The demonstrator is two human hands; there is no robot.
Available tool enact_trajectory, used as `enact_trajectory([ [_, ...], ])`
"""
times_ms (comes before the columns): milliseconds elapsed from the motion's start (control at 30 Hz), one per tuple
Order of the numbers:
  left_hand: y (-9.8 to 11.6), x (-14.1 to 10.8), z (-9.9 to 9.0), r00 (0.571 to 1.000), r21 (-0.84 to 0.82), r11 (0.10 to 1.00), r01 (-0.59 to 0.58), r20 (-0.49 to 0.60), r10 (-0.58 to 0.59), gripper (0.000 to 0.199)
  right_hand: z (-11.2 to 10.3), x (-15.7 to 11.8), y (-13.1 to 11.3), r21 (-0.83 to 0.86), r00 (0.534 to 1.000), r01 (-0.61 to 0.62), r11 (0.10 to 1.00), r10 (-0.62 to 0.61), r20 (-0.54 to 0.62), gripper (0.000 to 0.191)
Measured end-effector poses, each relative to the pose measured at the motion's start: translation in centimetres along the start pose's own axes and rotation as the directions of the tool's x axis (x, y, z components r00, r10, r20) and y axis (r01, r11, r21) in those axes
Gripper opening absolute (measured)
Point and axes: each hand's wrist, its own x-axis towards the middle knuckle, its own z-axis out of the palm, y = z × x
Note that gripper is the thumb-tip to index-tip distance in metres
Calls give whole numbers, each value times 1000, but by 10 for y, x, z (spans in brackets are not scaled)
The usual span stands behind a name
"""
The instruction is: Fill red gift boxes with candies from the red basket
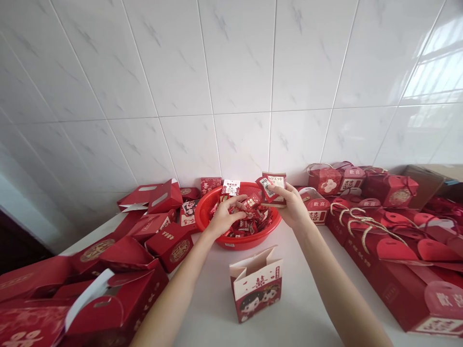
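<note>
A round red plastic basket (237,245) holds many small red wrapped candies (248,226). My left hand (227,215) reaches over its left part, with thumb and fingers closed on a red candy packet (252,203). Above the basket's right rim, my right hand (292,205) grips flat red-and-cream packets (277,183) between thumb and fingers. In front of the basket stands a small upright paper box (257,286), open at the top, with cartoon figures printed on its front. What lies inside it cannot be seen.
Red gift boxes (171,246) crowd the left side, some with open flaps. Rows of red boxes with rope handles (390,270) fill the right side. A cardboard box (423,180) sits at the back right. A white tiled wall (238,72) rises behind the white table (304,299).
</note>
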Motion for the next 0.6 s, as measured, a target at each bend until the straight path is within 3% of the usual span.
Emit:
enact_trajectory([
  [133,6,-4,5,969,25,979,-200,-142,202,17,-1,0,0,-7,990,-119,993,119,72,26],
  [300,13,-5,3,820,126,884,-450,-333,465,11,-1,0,0,34,962,-217,976,207,179,26],
  [467,18,-8,-1,691,254,792,-555,-389,609,13,-1,-1,4,0,951,-251,968,246,189,27],
  [533,20,-10,-1,676,294,778,-555,-386,628,13,1,-3,5,-17,949,-252,968,250,194,27],
  [600,23,-13,1,692,293,786,-545,-373,619,12,4,-5,5,-38,951,-238,971,241,196,28],
])
